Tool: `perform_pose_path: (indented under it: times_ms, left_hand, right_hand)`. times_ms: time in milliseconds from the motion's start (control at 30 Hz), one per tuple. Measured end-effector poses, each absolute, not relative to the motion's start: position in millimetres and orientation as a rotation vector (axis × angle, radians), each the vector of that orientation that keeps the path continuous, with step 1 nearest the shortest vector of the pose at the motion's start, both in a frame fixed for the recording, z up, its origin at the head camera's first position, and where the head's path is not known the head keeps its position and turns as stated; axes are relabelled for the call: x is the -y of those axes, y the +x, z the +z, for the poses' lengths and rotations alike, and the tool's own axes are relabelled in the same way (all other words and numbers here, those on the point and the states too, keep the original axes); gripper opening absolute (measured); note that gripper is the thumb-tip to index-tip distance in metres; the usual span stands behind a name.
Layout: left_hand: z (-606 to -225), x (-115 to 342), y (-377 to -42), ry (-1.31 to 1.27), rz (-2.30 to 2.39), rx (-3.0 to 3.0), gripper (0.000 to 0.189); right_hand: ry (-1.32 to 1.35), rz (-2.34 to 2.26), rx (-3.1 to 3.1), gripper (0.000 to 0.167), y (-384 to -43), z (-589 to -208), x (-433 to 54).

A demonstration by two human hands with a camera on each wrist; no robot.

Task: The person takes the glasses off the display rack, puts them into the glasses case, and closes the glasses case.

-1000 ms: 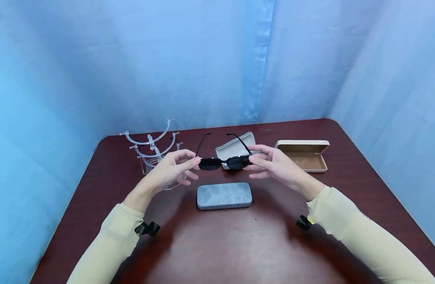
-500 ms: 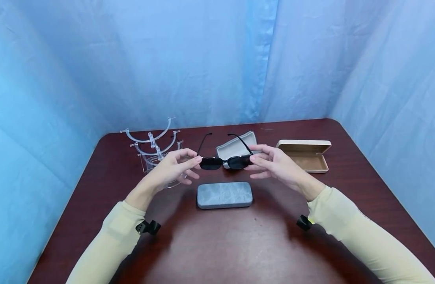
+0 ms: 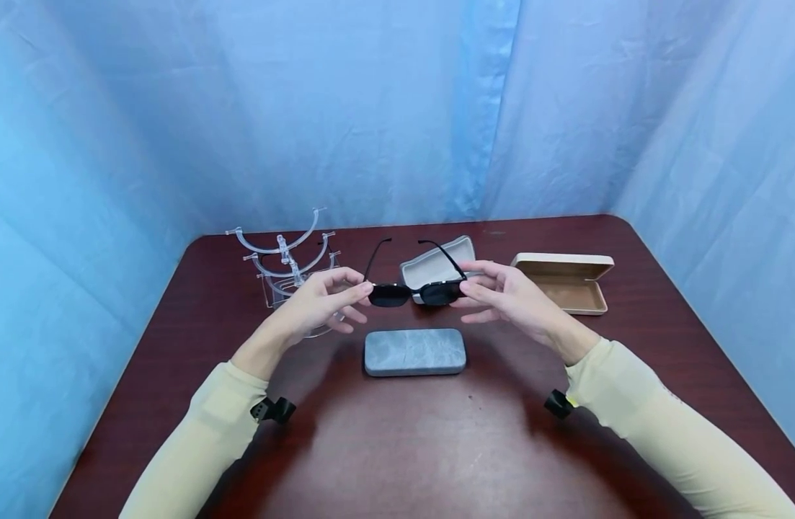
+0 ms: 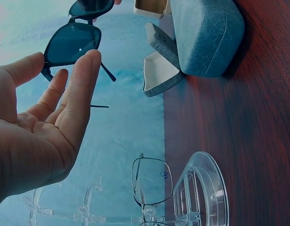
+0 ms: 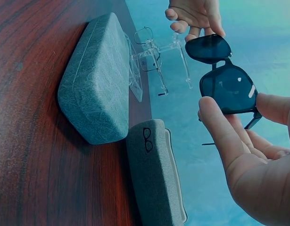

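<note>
Black sunglasses (image 3: 391, 294) with dark lenses are held up above the table, their temples unfolded and pointing away from me. My left hand (image 3: 319, 303) pinches the left end of the frame between thumb and fingers, the other fingers spread below. At the opposite end my right hand (image 3: 510, 299) pinches the frame in the same way. Beneath and nearer to me lies a closed grey-blue glasses case (image 3: 415, 352). Behind the sunglasses stands an open grey case (image 3: 436, 268), partly hidden by them and by my right hand.
At the left, partly behind my left hand, a clear display stand (image 3: 287, 252) bears wire-framed glasses (image 4: 152, 181). An open beige case (image 3: 569, 285) sits at the right on the dark red table (image 3: 397, 461). Blue curtains (image 3: 371, 108) enclose the back and sides.
My view has shifted slightly, so the things on the table appear a little to the right and higher. Both hands keep their hold on the sunglasses, which stay almost in place.
</note>
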State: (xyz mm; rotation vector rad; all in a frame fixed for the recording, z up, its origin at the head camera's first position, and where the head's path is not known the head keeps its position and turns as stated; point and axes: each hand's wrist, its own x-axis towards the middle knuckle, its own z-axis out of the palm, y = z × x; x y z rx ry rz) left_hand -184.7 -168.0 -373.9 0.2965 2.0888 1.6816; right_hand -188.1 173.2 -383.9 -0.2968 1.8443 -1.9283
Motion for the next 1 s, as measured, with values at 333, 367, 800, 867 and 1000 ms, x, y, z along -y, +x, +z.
perform_pose_path:
  times_ms: [333,367,800,867,1000]
  left_hand:
    - [-374.8,169.8,-183.5,0.309,1.672,-2.100,0.040]
    - [-374.8,170.0,-183.4,0.309,1.672,-2.100,0.040]
    - [-376.0,169.7,-182.8,0.300,1.674,-2.087,0.038]
    - [-376.2,169.9,-182.9,0.298,1.671,-2.089,0.038]
    - [-376.6,170.5,-182.8,0.299,1.667,-2.095,0.038]
  right_hand:
    - [-0.297,-1.922,-1.857,0.059,-188.1,-382.3,-171.4]
    - [-0.295,-1.920,-1.860,0.059,-188.3,-382.2,-171.5]
    - [-0.359,-1.865,-1.859,0.059,-188.2,-383.1,-171.0]
    - [-0.369,-1.855,-1.868,0.059,-188.3,-383.4,-171.1]
    - [-0.393,-1.824,-1.864,0.056,-187.8,-383.3,-171.3]
